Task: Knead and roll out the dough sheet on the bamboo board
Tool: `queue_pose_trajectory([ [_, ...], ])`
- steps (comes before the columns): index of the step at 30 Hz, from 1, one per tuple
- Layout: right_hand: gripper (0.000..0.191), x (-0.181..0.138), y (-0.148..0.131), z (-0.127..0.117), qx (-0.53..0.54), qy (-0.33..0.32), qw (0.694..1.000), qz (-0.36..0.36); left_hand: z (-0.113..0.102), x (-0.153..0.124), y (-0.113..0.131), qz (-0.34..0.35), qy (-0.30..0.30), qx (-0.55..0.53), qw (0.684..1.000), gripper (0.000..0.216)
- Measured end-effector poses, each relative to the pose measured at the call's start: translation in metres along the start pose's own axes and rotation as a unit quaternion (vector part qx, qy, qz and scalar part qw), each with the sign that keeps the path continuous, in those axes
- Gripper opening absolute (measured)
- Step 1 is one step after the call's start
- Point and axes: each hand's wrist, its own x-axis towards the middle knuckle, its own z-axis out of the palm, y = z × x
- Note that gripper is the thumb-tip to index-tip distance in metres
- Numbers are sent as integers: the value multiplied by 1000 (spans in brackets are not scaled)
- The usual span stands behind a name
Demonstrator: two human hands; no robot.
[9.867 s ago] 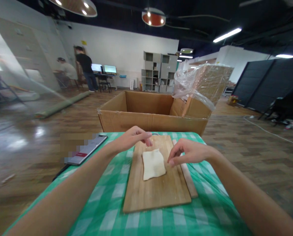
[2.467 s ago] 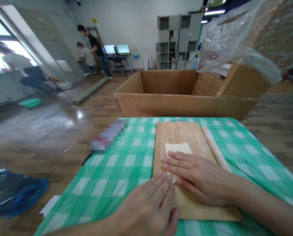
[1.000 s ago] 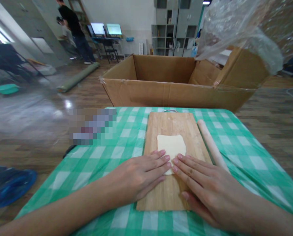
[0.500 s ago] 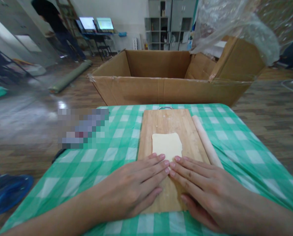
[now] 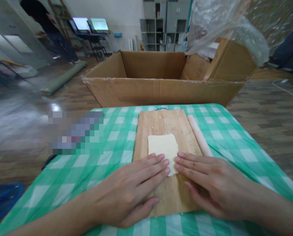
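A flat, pale sheet of dough (image 5: 162,144) lies on a wooden cutting board (image 5: 171,196), its near left part hidden under my fingers. My left hand (image 5: 134,186) rests over that part with its fingers stretched out and the thumb apart. At the dough's right edge, the fingertips of my right hand (image 5: 207,180) touch it or the board just beside it; its fingers are extended, with the thumb below. Neither hand grips anything. A light rolling pin (image 5: 199,135) lies along the board's right side, its near end behind my right hand.
A green-and-white checked cloth (image 5: 117,141) covers the table. Beyond its far edge stands a large open cardboard box (image 5: 156,91) with clear plastic at its right. A blurred-out object (image 5: 80,129) lies at the table's left edge. A person (image 5: 48,29) stands at the far left.
My right hand has shifted right, away from my left fingertips, uncovering more of the dough's near right part. My left hand stays over the dough. The whole view has moved slightly.
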Motion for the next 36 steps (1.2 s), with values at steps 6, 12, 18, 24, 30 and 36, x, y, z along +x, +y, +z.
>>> queue_pose_trajectory([
  [6,39,-2,-8,2,-66,-28,997,-17,-3,3,6,-17,-43,12,999,55],
  [12,47,-4,-10,7,-57,-12,998,-25,-3,5,7,-24,-40,11,999,58],
  [18,57,-6,-15,6,-76,-76,994,-23,1,5,7,-29,-20,-9,999,59],
  [24,56,-4,-15,-7,-26,-103,994,12,1,6,4,-15,-12,-24,1000,56],
  [30,55,-5,-9,-6,3,-86,996,-2,5,1,0,-8,2,-34,999,62],
  [36,49,-7,-14,-8,-41,-104,994,-10,3,4,4,-15,-15,-10,1000,61],
])
